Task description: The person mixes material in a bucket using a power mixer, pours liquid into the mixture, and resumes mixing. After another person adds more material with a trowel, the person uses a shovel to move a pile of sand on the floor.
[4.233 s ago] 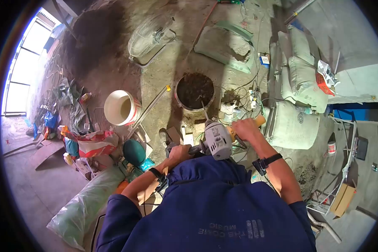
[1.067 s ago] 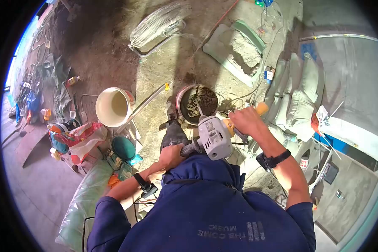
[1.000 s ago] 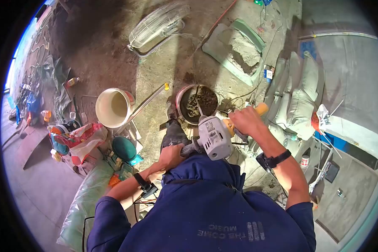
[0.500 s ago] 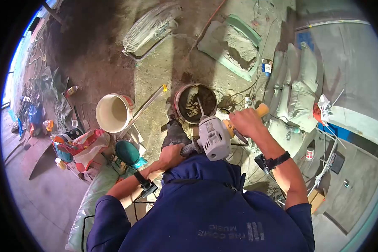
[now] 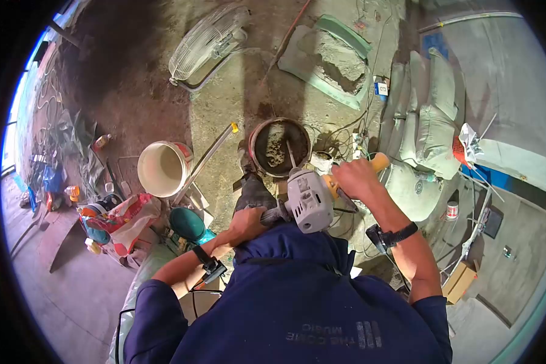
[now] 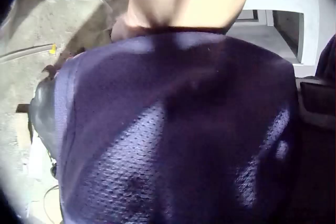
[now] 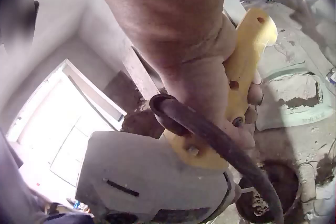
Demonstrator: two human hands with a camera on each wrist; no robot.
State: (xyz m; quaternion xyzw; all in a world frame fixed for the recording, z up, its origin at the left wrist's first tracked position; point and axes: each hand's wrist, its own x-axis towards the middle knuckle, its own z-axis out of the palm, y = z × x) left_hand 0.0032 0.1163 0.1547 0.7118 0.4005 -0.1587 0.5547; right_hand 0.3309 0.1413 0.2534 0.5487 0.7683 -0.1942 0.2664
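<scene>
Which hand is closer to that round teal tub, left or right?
Left. In the head view, the left hand grips the dark side handle of the power tool, right of the teal tub; the right hand, gripping the yellow handle, is farther right.

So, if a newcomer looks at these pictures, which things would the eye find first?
Probably the power tool near the head view's centre, the right hand gripping its yellow handle and the left hand its dark side grip. Next, its rod reaching down into the bucket ahead, where pale, crumbly material shows. Farther off, to the left, a wire-caged fan is on the floor.
</scene>
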